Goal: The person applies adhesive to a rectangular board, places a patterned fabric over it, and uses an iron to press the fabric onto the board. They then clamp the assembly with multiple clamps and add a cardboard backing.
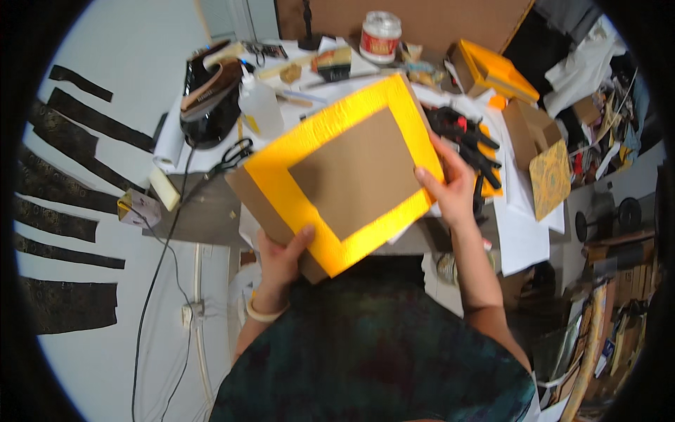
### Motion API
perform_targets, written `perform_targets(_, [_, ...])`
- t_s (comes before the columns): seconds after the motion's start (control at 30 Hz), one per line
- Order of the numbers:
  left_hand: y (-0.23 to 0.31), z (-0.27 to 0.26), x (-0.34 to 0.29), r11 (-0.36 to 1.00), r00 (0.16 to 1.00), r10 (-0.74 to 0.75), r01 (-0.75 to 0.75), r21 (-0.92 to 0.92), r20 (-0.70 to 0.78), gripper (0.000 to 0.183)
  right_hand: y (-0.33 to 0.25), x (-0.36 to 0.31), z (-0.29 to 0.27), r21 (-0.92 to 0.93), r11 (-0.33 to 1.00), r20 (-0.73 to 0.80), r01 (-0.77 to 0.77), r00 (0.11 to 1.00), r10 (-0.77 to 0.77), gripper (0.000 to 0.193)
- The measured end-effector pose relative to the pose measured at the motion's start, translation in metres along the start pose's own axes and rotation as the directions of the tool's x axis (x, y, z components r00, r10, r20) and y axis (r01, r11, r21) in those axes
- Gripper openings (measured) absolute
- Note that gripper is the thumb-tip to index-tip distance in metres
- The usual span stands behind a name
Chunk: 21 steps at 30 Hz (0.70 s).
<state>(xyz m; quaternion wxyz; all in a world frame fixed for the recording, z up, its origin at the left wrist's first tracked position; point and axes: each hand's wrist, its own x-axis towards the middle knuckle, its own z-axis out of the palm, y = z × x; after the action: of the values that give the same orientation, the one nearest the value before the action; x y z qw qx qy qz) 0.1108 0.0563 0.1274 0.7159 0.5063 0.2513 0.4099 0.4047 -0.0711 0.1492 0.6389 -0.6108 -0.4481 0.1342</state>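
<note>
I hold up a shallow brown cardboard box (355, 172), tilted, over the near edge of the table. A shiny yellow-gold border (273, 200) frames its plain brown middle, and a bare cardboard side shows along its left. My left hand (280, 257) grips the lower left edge, thumb on the border and fingers hidden behind. At the right edge my right hand (450, 184) is closed round the box, its thumb resting on the face. Black clamps (467, 137) lie just past that hand.
On the table stand a black iron (209, 105), a white squeeze bottle (259, 105), a jar (380, 36) and scissors (232, 156). An orange-lined box (492, 70) and an open cardboard box (527, 130) sit at right. A cord (160, 264) hangs left; dark strips (67, 306) are on the wall.
</note>
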Motion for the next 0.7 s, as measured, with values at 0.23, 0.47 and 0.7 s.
perform_targets(0.23, [0.011, 0.006, 0.011, 0.956, 0.975, -0.214, 0.195, -0.219, -0.065, 0.034, 0.001, 0.012, 0.016, 0.025, 0.975, 0.003, -0.222, 0.975, 0.222, 0.06])
perform_targets(0.47, [0.009, 0.0, 0.021, 0.952, 0.962, -0.273, 0.268, -0.151, -0.016, 0.04, 0.006, 0.013, 0.016, -0.067, 0.968, 0.01, -0.243, 0.97, 0.244, 0.058])
perform_targets(0.7, [0.009, -0.015, 0.008, 0.955, 0.967, -0.226, 0.196, -0.223, -0.119, 0.054, -0.009, 0.035, -0.06, -0.141, 0.976, -0.187, -0.165, 0.973, 0.138, 0.047])
